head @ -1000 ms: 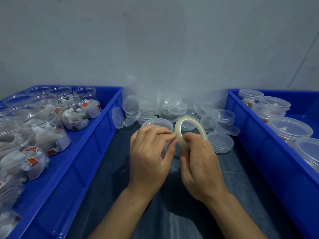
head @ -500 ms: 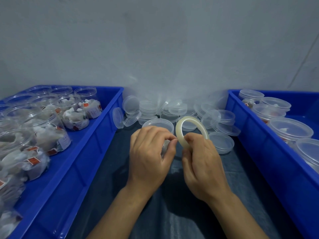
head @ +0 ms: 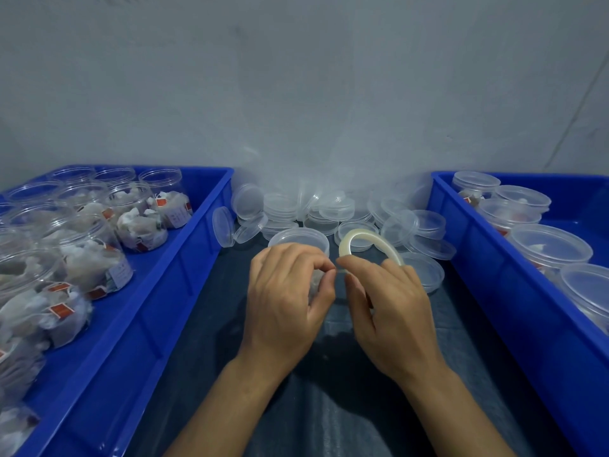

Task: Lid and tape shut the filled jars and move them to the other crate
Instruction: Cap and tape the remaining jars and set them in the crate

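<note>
Over the dark mat, my right hand [head: 389,311] grips a pale roll of tape [head: 361,235], held upright with its upper arc showing above my fingers. Close beside it, my left hand [head: 283,301] has its fingers curled, thumb and forefinger pinching at the tape's loose end. A lidded clear jar [head: 298,240] stands right behind my left hand, mostly hidden by it. Several open jars of tea bags [head: 141,222] sit in the left blue crate [head: 184,268]. Several lidded jars [head: 548,247] sit in the right blue crate [head: 478,278].
A heap of loose clear lids [head: 329,209] lies against the grey wall between the crates, some stacked, some on edge. One lid [head: 425,272] lies flat just right of my right hand. The crate walls hem in the mat on both sides.
My hands have drawn slightly apart, opening a small gap at the fingertips. The tape roll has tipped over to the right in my right hand.
</note>
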`<state>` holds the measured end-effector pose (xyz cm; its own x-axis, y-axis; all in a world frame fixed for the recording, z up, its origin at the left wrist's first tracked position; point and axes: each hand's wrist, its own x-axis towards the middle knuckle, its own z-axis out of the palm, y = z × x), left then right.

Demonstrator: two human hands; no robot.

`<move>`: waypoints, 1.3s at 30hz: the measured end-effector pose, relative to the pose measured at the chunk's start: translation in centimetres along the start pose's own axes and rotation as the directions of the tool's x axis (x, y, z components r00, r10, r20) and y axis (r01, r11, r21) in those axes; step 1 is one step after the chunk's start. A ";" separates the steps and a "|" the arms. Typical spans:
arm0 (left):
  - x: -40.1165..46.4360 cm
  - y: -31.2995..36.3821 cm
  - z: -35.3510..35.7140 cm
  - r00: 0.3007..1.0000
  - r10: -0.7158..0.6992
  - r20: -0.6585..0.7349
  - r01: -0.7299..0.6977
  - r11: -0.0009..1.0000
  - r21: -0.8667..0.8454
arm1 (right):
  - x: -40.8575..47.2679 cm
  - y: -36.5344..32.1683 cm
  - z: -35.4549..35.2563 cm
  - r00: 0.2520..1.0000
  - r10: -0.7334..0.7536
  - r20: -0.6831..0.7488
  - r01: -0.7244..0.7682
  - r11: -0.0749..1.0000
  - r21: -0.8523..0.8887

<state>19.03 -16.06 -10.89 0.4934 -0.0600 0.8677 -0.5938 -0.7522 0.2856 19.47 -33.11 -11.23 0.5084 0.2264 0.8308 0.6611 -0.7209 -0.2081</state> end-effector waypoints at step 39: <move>0.7 -0.1 -1.3 0.986 0.109 0.125 -0.115 0.993 0.041 | 0.1 -0.2 -0.5 0.998 0.058 0.017 -0.055 0.989 -0.134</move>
<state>18.63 -15.17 -9.74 0.5013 -0.2233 0.8360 -0.6203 -0.7664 0.1672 19.12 -33.25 -10.79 0.5550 0.1957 0.8085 0.5524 -0.8134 -0.1824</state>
